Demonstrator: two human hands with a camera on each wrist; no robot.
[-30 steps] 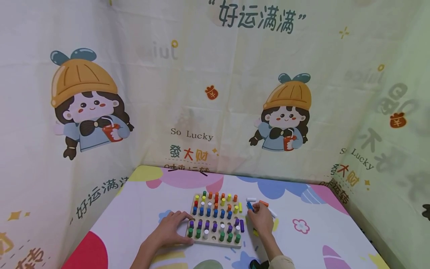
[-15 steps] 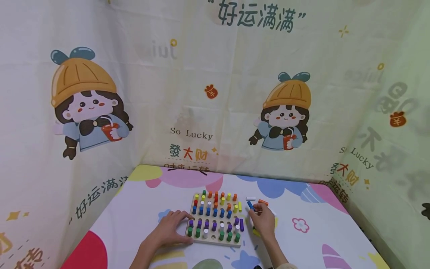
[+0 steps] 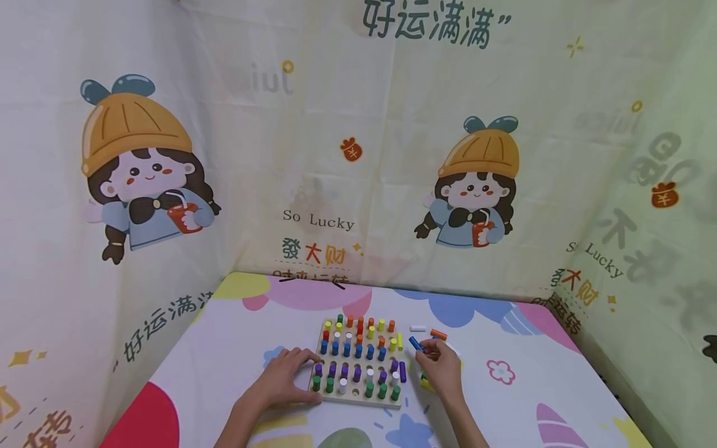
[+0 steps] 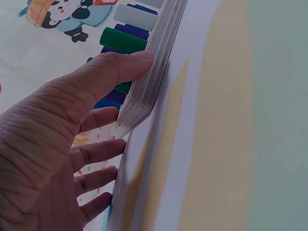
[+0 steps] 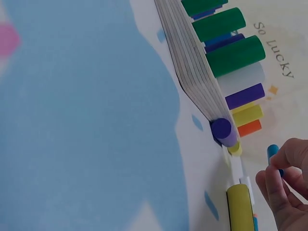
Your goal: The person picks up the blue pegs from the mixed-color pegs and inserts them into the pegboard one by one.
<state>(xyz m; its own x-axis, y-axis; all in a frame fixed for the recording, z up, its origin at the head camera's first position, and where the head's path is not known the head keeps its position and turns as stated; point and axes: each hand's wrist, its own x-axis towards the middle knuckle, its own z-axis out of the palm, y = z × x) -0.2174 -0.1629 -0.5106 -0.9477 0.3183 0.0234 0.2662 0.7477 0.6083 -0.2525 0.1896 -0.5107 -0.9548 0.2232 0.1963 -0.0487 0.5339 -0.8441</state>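
Note:
A wooden pegboard (image 3: 364, 402) lies on the table, with rows of upright coloured pegs. My left hand (image 3: 280, 378) grips its near left corner. In the left wrist view, the thumb of that hand (image 4: 57, 125) presses on the layered front edge and the index finger touches near the corner; its other fingers spread apart. To the right of the board, my right hand (image 3: 442, 368) pinches a blue peg (image 3: 415, 343) between thumb and fingertips. The right wrist view shows this blue peg (image 5: 272, 152) tilted in the fingers, apart from the board.
Loose pegs lie right of the board: a white one (image 3: 417, 328), an orange one (image 3: 439, 334), a purple one (image 3: 403, 372) by the right edge and a yellow one (image 5: 240, 207). Some others are partly hidden by my right hand. Printed cloth walls (image 3: 358, 186) surround the table.
My right hand has shifted slightly to the right with the blue peg, and its sleeve has left the head view. The left hand stays on the board. The head view has tilted slightly.

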